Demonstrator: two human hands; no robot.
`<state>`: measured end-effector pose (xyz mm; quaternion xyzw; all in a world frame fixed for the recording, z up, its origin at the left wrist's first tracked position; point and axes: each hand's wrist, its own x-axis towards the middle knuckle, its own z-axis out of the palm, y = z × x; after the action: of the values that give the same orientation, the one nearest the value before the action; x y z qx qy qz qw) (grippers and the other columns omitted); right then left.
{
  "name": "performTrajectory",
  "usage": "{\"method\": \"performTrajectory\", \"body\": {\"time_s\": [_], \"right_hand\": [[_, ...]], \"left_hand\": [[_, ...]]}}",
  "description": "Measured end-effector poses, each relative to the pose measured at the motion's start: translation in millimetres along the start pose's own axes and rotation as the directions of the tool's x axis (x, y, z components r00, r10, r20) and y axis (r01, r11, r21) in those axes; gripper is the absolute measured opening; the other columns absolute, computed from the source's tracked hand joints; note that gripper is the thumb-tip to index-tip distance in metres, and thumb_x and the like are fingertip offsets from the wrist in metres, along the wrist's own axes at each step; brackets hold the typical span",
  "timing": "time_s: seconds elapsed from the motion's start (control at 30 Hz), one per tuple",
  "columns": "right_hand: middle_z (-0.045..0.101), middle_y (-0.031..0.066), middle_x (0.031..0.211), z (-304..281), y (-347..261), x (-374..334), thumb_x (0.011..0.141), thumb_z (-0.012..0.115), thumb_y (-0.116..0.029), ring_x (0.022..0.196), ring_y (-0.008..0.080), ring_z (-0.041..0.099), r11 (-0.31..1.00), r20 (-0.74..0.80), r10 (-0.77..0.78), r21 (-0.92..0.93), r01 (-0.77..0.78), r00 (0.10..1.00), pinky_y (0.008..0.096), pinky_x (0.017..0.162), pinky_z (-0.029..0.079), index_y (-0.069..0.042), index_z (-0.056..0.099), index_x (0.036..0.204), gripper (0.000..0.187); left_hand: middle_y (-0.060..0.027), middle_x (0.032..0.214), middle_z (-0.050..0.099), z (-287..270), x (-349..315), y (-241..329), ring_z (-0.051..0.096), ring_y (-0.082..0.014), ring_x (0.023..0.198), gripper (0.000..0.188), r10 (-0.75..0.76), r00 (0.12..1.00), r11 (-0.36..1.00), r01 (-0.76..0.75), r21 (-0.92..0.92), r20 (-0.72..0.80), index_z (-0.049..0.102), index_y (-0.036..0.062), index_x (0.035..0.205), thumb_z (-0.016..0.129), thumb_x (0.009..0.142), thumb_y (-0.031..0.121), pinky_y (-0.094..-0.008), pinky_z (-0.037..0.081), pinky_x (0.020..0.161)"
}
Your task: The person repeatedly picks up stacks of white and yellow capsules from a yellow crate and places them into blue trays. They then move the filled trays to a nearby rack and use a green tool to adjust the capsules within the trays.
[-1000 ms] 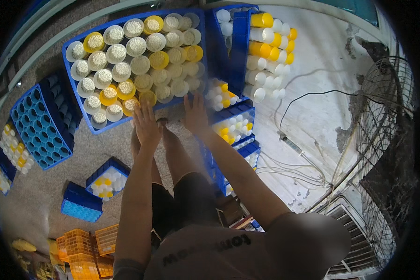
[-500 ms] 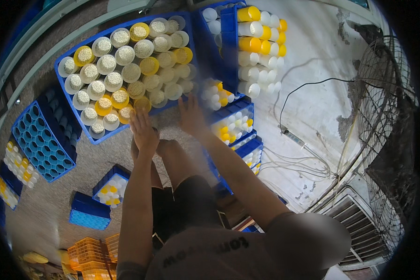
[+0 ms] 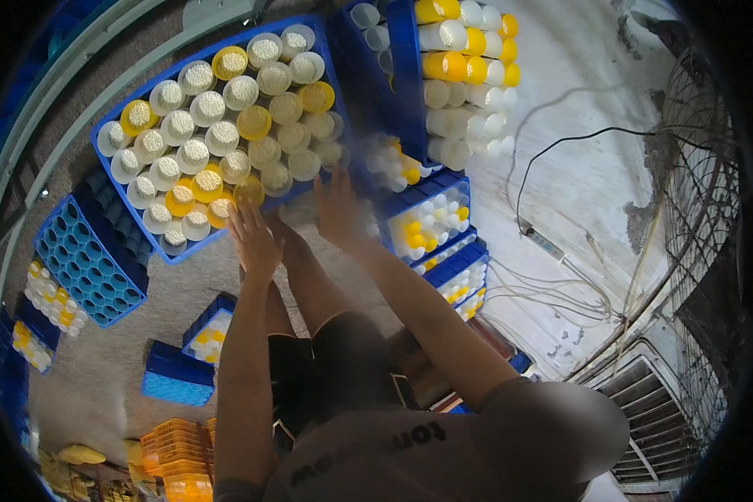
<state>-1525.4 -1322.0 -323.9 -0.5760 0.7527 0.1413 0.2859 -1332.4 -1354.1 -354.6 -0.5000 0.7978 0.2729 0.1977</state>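
In front of me sits a wide blue crate point(image 3: 217, 253) packed with rows of round white cups point(image 3: 207, 109) and some yellow cups point(image 3: 254, 122). Pale, crumbly-looking material fills many of them; those toward the right are hazy. At the crate's near edge, by a yellow cup, my left hand point(image 3: 255, 238) has its fingers stretched out. My right hand point(image 3: 340, 211) is at the near right corner, fingers spread and nothing in them. Whether the fingertips press on the crate or only hover at its edge, I cannot tell.
Upright at the right stands another blue crate point(image 3: 407, 75), white and yellow cup ends jutting from it. Below it are stacked crates point(image 3: 427, 197). To the left, a blue crate point(image 3: 134, 289) shows dark round openings. Orange crates point(image 3: 174, 448) stand lower left. A cable point(image 3: 552, 151) crosses the pale surface.
The view has shifted slightly, so the large crate sits a little farther left and the side crates appear farther right. Both hands keep nearly the same place at the crate's near edge.
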Motion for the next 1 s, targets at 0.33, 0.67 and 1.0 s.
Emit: {"method": "performTrajectory", "body": {"time_s": [0.33,0.67,1.0], "right_hand": [[0.020,0.0386,0.152,9.9,-1.2,1.8,0.079,0.064,-0.008,0.141,0.0548,0.023,0.999,-0.047,0.007,0.033,-0.006,0.999,0.0571,0.112,0.031,0.003,0.034,0.149,0.077],[0.023,0.0327,0.154,23.4,-11.0,6.4,0.074,0.059,-0.005,0.144,0.0503,0.023,0.990,-0.148,0.117,0.097,-0.103,0.982,0.0551,0.111,0.035,-0.002,0.039,0.148,0.077],[0.015,0.0274,0.159,23.9,-21.8,16.6,0.074,0.059,-0.011,0.148,0.0463,0.017,0.963,-0.037,0.256,0.100,-0.251,0.966,0.0533,0.119,0.023,-0.004,0.037,0.150,0.080]], "left_hand": [[-0.0229,0.160,0.020,-2.5,2.8,-3.2,0.010,-0.0462,0.149,0.114,0.037,0.999,0.998,-0.038,-0.058,-0.021,0.016,-0.0058,0.154,0.077,0.073,0.046,-0.0557,0.014,0.120],[-0.0228,0.157,0.027,-34.8,23.1,-43.1,0.022,-0.0491,0.144,0.093,0.234,0.913,0.963,-0.171,-0.208,0.333,0.027,0.0006,0.152,0.074,0.081,0.038,-0.0586,0.022,0.117],[-0.0242,0.126,0.060,-117.2,91.1,-78.3,0.057,-0.0400,0.116,0.050,0.398,0.809,0.915,-0.312,-0.258,0.433,0.057,-0.0012,0.125,0.063,0.090,0.034,-0.0464,0.044,0.101]]}}
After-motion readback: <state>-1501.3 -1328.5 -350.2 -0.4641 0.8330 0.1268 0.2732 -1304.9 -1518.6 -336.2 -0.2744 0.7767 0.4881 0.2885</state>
